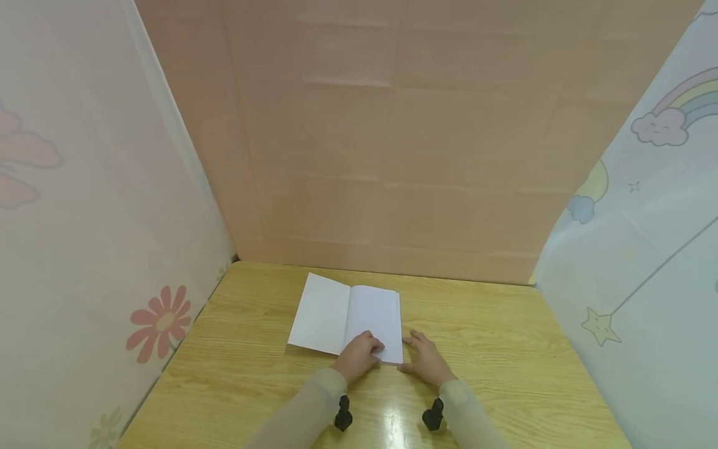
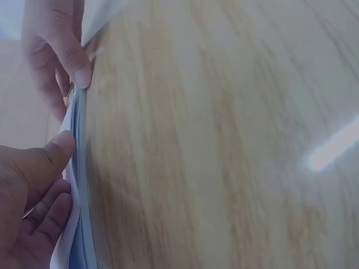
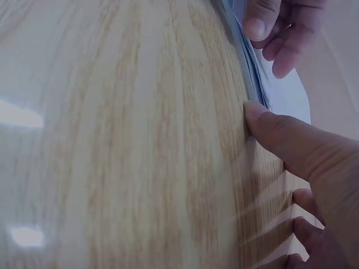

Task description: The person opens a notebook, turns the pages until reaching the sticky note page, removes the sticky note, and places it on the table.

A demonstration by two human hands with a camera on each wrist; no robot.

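An open notebook point(image 1: 374, 315) lies on the table, its white left leaf point(image 1: 321, 312) spread flat and its lined pages on the right. My left hand point(image 1: 357, 357) is at the near edge of the lined pages, fingers bent over the paper. In the left wrist view its thumb point(image 2: 63, 143) presses the page edges, where the leaves part slightly. My right hand point(image 1: 429, 360) is at the near right corner, fingers spread along the right side. Its thumb tip point(image 3: 257, 110) touches the corner of the notebook in the right wrist view.
The notebook lies on a wood-grain table point(image 1: 477, 330). A tan sheet point(image 1: 387, 156) hangs behind the table's back edge. Patterned sheets, one with a red flower point(image 1: 159, 324) and one with a star point(image 1: 601, 325), flank it left and right.
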